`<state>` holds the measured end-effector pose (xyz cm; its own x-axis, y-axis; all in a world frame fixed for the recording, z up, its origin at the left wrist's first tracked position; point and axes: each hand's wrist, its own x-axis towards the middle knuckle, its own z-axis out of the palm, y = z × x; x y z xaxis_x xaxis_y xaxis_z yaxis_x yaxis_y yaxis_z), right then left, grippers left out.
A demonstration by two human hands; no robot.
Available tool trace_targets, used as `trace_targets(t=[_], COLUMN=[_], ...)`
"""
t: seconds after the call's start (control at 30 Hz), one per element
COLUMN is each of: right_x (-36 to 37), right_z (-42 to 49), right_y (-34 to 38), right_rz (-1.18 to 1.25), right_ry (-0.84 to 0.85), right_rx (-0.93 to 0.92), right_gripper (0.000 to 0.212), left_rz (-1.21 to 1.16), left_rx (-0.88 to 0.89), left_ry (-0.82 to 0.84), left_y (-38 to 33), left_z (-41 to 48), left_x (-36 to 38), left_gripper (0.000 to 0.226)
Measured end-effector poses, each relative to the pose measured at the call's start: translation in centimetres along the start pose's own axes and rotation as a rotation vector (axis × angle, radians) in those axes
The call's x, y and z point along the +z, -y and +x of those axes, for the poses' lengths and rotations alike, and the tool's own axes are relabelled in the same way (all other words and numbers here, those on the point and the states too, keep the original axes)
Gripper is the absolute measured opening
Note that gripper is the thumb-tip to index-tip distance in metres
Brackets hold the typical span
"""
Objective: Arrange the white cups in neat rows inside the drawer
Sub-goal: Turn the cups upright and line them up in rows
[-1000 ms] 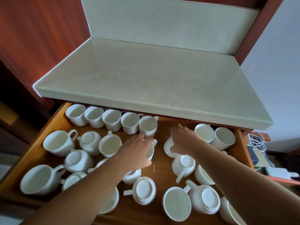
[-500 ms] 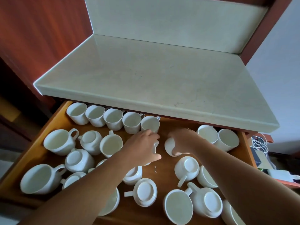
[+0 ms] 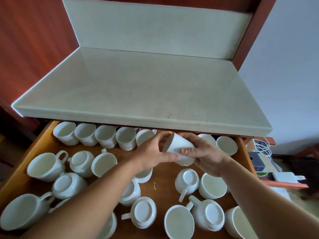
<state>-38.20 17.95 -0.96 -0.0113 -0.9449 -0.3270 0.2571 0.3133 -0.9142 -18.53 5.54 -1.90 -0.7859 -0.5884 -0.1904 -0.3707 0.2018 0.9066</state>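
**One cup lifted, both hands on it**

Both hands hold a single white cup (image 3: 179,150) over the back of the wooden drawer (image 3: 246,157), just below the front edge of the pale stone counter (image 3: 138,87). The cup is tilted on its side, mouth toward the left hand (image 3: 151,153), which pinches its rim. The right hand (image 3: 207,157) curls round the base end. Behind stands a back row (image 3: 96,137) of upright cups, rim beside rim. Nearer, loose cups (image 3: 143,212) sit scattered, some mouth up, some upside down.
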Motion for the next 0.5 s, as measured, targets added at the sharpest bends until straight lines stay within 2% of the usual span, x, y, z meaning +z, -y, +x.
trace_targets(t=[0.07, 0.13, 0.3, 0.37, 0.47, 0.5], right_x=[0.0, 0.2, 2.1, 2.9, 3.1, 2.9], right_z=[-0.2, -0.5, 0.0, 0.5, 1.4, 1.8], right_y=[-0.1, 0.0, 1.2, 1.6, 1.1, 0.8], right_rz=[-0.043, -0.161, -0.767, -0.979, -1.075, -1.09], right_ry=[0.004, -0.023, -0.128, -0.172, -0.288, -0.335], right_rx=[0.001, 0.009, 0.08, 0.099, 0.112, 0.124], right_gripper=[0.058, 0.057, 0.059, 0.05, 0.016, 0.019], left_rz=[0.016, 0.148, 0.591, 0.685, 0.754, 0.773], left_rx=[0.013, 0.013, 0.041, 0.076, 0.128, 0.149], left_ry=[-0.018, 0.011, 0.059, 0.04, -0.001, -0.006], left_y=[-0.3, -0.9, -1.7, -1.8, -1.4, -1.2], left_z=[0.0, -0.1, -0.2, -0.2, -0.2, -0.2], left_x=[-0.1, -0.2, 0.9, 1.4, 2.2, 2.5], left_gripper=[0.078, 0.079, 0.096, 0.093, 0.088, 0.087])
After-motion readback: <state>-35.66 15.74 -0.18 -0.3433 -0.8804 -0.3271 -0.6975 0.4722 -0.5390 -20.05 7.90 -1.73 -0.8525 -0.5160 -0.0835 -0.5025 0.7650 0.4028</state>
